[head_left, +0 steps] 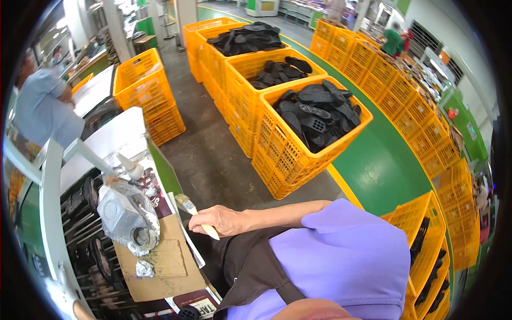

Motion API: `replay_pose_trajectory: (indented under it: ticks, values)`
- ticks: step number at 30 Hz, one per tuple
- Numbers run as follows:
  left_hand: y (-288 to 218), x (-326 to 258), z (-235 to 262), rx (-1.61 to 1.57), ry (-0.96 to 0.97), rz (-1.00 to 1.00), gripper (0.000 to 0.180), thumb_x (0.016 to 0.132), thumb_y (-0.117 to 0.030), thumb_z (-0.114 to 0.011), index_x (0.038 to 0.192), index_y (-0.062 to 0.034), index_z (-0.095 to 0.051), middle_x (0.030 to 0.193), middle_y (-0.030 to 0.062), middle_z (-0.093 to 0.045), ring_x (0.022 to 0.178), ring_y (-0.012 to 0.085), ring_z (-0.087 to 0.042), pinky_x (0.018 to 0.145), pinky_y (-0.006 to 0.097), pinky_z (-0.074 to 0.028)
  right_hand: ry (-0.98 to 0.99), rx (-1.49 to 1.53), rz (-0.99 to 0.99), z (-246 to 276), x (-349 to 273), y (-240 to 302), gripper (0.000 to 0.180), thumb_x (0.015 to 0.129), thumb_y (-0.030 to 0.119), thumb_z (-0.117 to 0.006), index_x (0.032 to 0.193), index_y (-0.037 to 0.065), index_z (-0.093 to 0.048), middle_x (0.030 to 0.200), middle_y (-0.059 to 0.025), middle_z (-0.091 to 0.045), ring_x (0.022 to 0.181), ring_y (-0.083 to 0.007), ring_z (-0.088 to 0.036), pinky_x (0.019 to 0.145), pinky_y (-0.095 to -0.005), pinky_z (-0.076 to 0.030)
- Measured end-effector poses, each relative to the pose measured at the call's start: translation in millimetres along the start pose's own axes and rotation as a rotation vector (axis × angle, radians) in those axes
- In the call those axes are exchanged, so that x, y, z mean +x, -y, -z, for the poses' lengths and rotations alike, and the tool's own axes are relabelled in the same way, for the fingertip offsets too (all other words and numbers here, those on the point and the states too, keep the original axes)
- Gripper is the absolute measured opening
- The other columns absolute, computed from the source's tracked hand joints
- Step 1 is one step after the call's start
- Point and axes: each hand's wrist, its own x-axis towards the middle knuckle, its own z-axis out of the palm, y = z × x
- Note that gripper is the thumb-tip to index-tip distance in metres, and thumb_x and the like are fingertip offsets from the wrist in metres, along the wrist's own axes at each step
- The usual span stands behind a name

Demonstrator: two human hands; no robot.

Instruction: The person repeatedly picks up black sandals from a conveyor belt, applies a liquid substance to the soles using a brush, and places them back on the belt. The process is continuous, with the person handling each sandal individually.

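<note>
My right hand [217,220] is closed round the pale wooden handle of a flat paintbrush [211,231]. The bristles point up and left, over the edge of the work surface. Left of that hand, a grey plastic container [118,210] wrapped in crinkled clear film rests on brown cardboard [152,285]. Its round opening faces the near side. A crumpled whitish wad [144,269] lies beside it on the cardboard. At the lower edge shows part of a black, ribbed round piece [188,313], cut off by the frame. My left hand is out of view.
A white bottle with a nozzle [131,167] stands behind the container. Left is a metal rack with rods and dark shoe parts [98,258], beside a pale frame [50,213]. Yellow crates [288,154] hold black soles [320,109]. A person [45,106] stands far left.
</note>
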Motion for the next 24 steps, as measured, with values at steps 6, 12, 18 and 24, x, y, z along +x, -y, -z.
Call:
replay_pose_trajectory:
  ticks: [6, 12, 18, 24]
  values:
    - [9, -14, 13, -0.045, 0.008, 0.111, 0.066, 0.063, -0.064, -0.069, 0.079, -0.0003, -0.068, 0.078, 0.0192, -0.065, 0.078, 0.028, -0.065, 0.072, 0.038, -0.051, 0.04, 0.034, -0.085, -9, 20, 21, 0.013, 0.085, 0.01, -0.064, 0.096, 0.005, -0.064, 0.088, -0.0136, -0.065, 0.077, -0.0282, -0.064, 0.068, -0.0351, -0.051]
    - [-37, 0, 41, -0.063, 0.134, 0.188, 0.06, 0.063, -0.064, -0.067, 0.078, -0.0053, -0.066, 0.082, 0.018, -0.063, 0.08, 0.0322, -0.062, 0.073, 0.042, -0.049, 0.13, 0.029, -0.113, -35, 26, 33, 0.01, 0.084, 0.001, -0.063, 0.093, -0.001, -0.062, 0.079, -0.0114, -0.063, 0.066, -0.0175, -0.062, 0.061, -0.0269, -0.049]
    - [-5, -15, 14, -0.112, 0.062, 0.236, 0.068, 0.053, -0.067, -0.073, 0.084, -0.0069, -0.068, 0.085, 0.0137, -0.064, 0.082, 0.0265, -0.063, 0.075, 0.036, -0.051, 0.296, 0.077, 0.087, -82, 51, 53, 0.008, 0.084, 0.001, -0.062, 0.092, -0.001, -0.06, 0.075, -0.0104, -0.062, 0.064, -0.0177, -0.06, 0.06, -0.0268, -0.047]
    - [-10, -12, 5, -0.125, -0.005, 0.254, 0.065, 0.052, -0.065, -0.074, 0.084, -0.0087, -0.068, 0.087, 0.0093, -0.064, 0.086, 0.0232, -0.061, 0.076, 0.034, -0.05, 0.372, 0.097, 0.148, -113, 55, 68, 0.008, 0.084, 0.001, -0.061, 0.092, -0.001, -0.06, 0.076, -0.0108, -0.062, 0.066, -0.0178, -0.061, 0.061, -0.0273, -0.048]
